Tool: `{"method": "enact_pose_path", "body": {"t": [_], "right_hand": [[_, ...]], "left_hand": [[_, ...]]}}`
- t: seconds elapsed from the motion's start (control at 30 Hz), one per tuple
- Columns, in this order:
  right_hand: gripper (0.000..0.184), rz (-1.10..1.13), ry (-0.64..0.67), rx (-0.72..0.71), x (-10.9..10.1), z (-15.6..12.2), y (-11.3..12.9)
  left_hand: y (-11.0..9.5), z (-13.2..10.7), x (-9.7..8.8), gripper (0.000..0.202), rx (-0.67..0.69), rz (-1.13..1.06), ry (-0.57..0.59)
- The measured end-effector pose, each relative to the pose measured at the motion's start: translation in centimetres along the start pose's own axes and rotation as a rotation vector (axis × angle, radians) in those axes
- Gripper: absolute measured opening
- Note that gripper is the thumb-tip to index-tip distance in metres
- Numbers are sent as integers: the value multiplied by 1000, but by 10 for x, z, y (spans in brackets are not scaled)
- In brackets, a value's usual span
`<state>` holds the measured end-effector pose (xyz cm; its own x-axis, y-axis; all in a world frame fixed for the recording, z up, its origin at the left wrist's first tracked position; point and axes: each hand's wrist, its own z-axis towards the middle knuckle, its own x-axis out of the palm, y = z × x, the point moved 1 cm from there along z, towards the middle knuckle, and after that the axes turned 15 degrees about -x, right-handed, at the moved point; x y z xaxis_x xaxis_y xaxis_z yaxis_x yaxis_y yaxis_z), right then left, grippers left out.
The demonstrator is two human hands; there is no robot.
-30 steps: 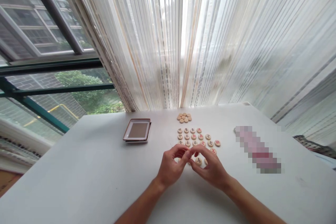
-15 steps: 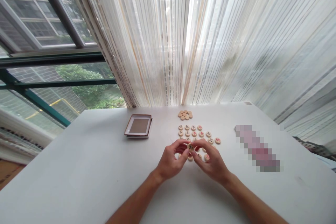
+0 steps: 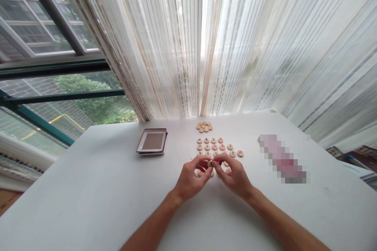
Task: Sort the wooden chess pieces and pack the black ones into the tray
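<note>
Over the white bench [image 3: 88,192], the left hand [image 3: 190,180] and the right hand [image 3: 236,178] both pinch one xiangqi piece [image 3: 210,163], at two o'clock from the left, ten from the right, neither clearly nearer. It is round, without long axis; its inscribed face points toward six o'clock.

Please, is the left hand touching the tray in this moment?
Apart. The head view shows white table plainly between the left hand and the tray.
</note>
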<state>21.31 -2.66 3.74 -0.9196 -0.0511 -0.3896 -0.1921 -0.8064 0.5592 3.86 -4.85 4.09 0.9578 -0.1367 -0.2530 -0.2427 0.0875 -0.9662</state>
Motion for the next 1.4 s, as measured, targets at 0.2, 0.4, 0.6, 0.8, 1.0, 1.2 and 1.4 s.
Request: {"method": "enact_pose_path", "body": {"t": [0.2, 0.4, 0.6, 0.8, 1.0, 1.2, 1.4], "right_hand": [[18, 9, 41, -36, 0, -1, 1], [20, -12, 45, -70, 0, 2, 3], [17, -26, 100, -70, 3, -4, 0], [16, -58, 108, -45, 5, -5, -4], [17, -94, 63, -38, 1, -3, -4], [17, -104, 55, -69, 2, 0, 0], [17, -96, 30, -75, 1, 1, 0]], "left_hand": [[8, 5, 0, 27, -100, -153, 13], [9, 6, 0, 32, -133, -193, 21], [9, 5, 0, 31, -179, -230, 18], [7, 8, -6, 32, -179, -220, -5], [14, 20, -24, 33, -226, -341, -71], [14, 15, -15, 34, -260, -444, 69], [11, 9, -8, 44, -248, -485, 168]]}}
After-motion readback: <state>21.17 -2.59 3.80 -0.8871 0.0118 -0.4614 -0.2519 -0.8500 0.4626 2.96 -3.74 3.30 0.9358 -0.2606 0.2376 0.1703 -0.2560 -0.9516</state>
